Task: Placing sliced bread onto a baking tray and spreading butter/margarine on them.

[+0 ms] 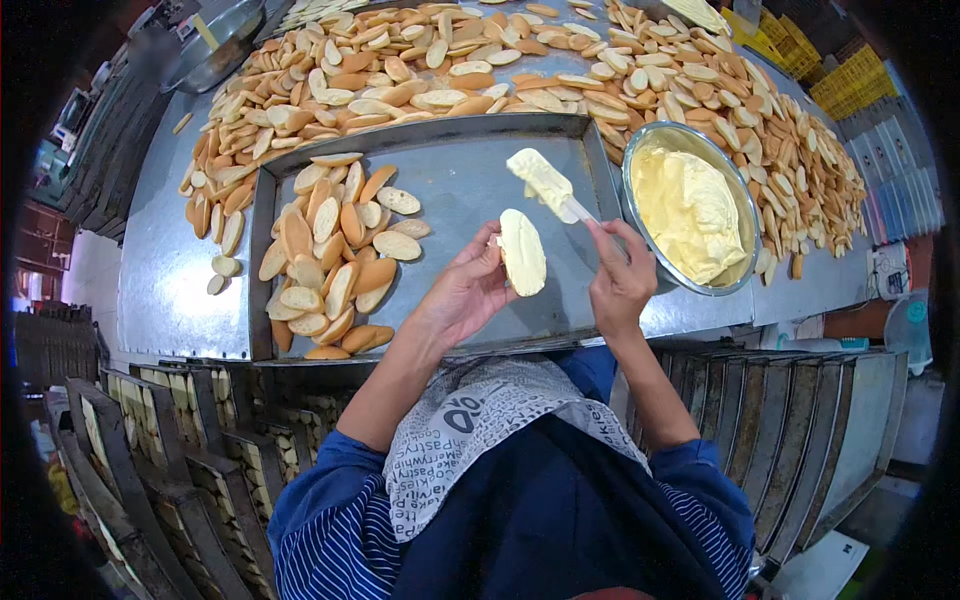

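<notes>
My left hand (472,281) holds an oval bread slice (523,253) tilted up, its face coated with pale yellow cream. In my right hand (624,274) is a spatula (544,182) with a white handle, its blade thickly covered in the same cream. The blade is apart from the slice, above and to its right. Both hands are over a metal baking tray (465,180). A heap of plain bread slices (330,259) fills the tray's left part. Right of the tray stands a steel bowl (651,259) with a large mass of yellow cream (690,210) inside.
Loose bread slices (375,82) are piled behind the tray, and another big pile (750,127) spreads right of it on the metal table (172,300). Racked trays (195,465) stand low at left, more trays (750,427) at right. A metal basin (225,45) sits far left.
</notes>
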`<state>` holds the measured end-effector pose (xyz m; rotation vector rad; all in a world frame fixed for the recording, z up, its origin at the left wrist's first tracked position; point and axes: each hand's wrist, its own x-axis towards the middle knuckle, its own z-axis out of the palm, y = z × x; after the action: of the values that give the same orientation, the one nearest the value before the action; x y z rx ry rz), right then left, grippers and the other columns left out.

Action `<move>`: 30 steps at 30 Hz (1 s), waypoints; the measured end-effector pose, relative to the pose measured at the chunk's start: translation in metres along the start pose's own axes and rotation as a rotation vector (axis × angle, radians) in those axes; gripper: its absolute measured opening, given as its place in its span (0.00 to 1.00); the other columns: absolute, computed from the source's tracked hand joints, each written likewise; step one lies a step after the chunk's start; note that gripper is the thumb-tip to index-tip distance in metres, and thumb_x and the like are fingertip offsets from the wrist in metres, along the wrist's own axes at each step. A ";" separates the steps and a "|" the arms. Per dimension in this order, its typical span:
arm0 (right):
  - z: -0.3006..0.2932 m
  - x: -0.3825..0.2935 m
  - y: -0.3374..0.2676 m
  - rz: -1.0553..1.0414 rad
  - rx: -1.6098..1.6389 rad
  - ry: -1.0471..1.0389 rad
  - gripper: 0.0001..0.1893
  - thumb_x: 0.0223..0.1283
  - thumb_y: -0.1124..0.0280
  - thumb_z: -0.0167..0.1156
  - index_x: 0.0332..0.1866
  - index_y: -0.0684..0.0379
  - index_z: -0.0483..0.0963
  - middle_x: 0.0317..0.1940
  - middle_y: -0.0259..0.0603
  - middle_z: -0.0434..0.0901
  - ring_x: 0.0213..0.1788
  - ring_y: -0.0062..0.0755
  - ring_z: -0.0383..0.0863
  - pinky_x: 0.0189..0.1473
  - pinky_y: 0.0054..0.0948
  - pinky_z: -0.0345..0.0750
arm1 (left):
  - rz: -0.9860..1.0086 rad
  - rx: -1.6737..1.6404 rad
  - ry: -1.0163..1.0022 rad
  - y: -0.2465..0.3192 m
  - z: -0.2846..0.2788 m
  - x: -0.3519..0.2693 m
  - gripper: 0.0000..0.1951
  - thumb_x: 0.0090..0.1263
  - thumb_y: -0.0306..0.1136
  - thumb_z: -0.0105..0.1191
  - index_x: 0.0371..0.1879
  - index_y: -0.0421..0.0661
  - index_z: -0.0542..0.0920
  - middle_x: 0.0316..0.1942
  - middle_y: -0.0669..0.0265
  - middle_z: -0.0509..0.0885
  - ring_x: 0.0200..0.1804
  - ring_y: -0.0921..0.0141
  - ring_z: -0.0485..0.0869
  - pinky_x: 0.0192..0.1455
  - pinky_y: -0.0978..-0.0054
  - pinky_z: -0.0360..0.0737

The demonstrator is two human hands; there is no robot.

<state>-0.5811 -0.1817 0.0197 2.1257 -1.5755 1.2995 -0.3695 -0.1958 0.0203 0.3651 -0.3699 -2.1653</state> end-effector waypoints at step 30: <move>-0.114 -0.021 0.040 1.166 1.065 0.354 0.24 0.68 0.72 0.51 0.66 0.67 0.61 0.51 0.42 0.77 0.23 0.11 0.58 0.26 0.13 0.59 | 0.606 1.477 0.630 -0.009 -0.083 0.258 0.23 0.48 0.24 0.67 0.46 0.41 0.77 0.36 0.58 0.84 0.35 0.70 0.84 0.39 0.72 0.81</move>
<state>-0.6756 -0.1150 0.0592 0.8588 -2.2840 3.1794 -0.4900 -0.4116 -0.0915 1.4378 -1.4286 -0.7719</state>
